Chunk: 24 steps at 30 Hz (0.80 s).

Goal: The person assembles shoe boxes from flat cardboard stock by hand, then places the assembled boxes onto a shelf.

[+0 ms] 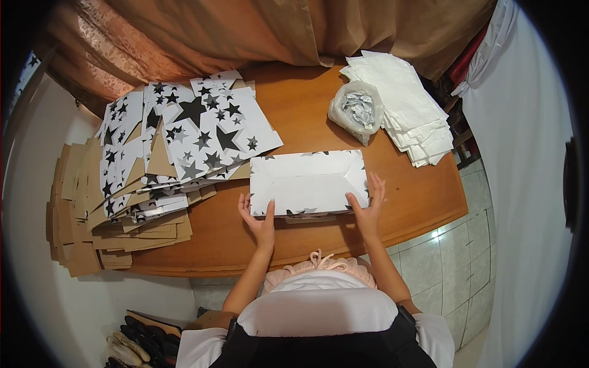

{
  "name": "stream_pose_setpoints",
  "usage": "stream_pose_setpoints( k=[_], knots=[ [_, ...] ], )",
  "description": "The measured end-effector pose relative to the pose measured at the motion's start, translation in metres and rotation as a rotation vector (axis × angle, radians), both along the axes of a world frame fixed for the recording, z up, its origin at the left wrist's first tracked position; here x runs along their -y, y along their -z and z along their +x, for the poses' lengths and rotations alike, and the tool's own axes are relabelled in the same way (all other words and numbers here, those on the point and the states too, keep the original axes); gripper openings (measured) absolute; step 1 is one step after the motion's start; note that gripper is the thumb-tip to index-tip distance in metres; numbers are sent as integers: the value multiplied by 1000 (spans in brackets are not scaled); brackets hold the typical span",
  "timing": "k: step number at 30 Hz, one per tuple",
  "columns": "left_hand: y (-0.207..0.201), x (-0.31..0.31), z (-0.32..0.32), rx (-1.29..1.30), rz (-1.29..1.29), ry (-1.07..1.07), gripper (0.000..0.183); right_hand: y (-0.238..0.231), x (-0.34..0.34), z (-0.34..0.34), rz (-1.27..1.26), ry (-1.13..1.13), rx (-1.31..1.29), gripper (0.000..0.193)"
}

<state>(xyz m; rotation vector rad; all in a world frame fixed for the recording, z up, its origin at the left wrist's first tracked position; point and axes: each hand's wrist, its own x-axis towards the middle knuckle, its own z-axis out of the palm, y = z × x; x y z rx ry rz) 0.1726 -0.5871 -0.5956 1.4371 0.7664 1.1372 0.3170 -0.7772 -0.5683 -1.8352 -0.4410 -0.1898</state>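
A white rectangular cardboard box [307, 183] with black and grey stars along its edges lies on the wooden table in front of me. Its upward side is plain white, with slanting crease lines near the corners. My left hand [261, 226] holds the near left corner, thumb on the near edge and fingers spread along the left side. At the near right corner, my right hand [369, 211] rests its thumb on the top edge, fingers extended past the right side. The box sits between both palms. Its underside is hidden.
Flat star-printed cardboard sheets [202, 132] and brown cardboard pieces [73, 214] are heaped at the left. A clear plastic bag [357, 110] of small silvery packets stands at the back right, beside stacked white sheets [411, 104]. Curtains [276, 30] hang behind the table [417, 190].
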Motion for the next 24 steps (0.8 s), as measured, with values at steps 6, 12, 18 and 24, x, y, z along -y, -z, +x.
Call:
stream_pose_setpoints(
  k=[6,12,18,24],
  knots=[
    [-14,9,7,31,-206,-68,87,-7,-4,3,28,-13,-212,97],
    [-12,7,10,36,-209,-102,95,-7,-8,5,96,-36,-209,103],
    [-11,8,12,-20,-152,-125,95,-8,-9,5,98,-49,-241,101],
    [-16,9,8,-18,-137,-100,90,-6,-8,3,95,-62,-180,91]
  ],
)
